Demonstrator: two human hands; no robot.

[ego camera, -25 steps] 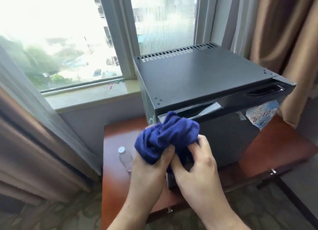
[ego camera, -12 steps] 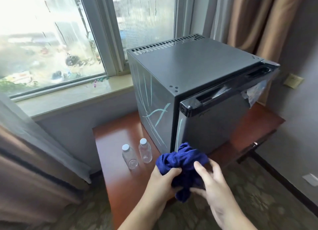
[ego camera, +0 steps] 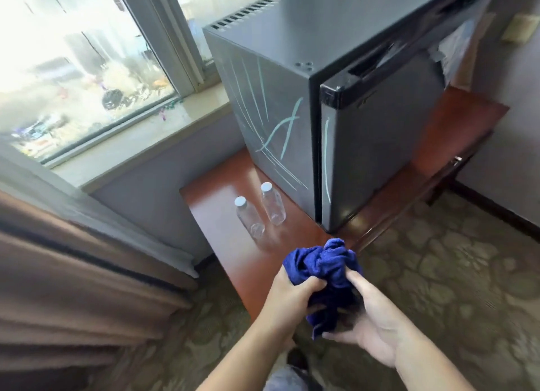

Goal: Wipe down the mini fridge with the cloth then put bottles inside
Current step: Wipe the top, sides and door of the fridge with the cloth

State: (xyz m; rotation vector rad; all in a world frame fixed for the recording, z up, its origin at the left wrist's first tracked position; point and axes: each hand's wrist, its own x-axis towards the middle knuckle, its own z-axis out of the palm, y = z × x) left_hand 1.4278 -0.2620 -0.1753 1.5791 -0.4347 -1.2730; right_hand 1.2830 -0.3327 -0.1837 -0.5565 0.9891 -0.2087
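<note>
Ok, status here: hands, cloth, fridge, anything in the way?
Left hand, right hand grip bunched blue cloth, clear of mini fridge. Door shut, pale streaks on side. Two bottles upright on table; nothing blocking.

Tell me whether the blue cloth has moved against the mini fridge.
Yes. The blue cloth has dropped from the top of the mini fridge door to below its lower front corner, clear of it, over the table edge.

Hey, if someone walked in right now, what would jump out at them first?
The bunched blue cloth, gripped by the left hand and right hand at bottom centre. Behind it, the dark mini fridge on the reddish table, with pale streaks across its side wall. Two clear capped bottles stand beside it on the table.
</note>
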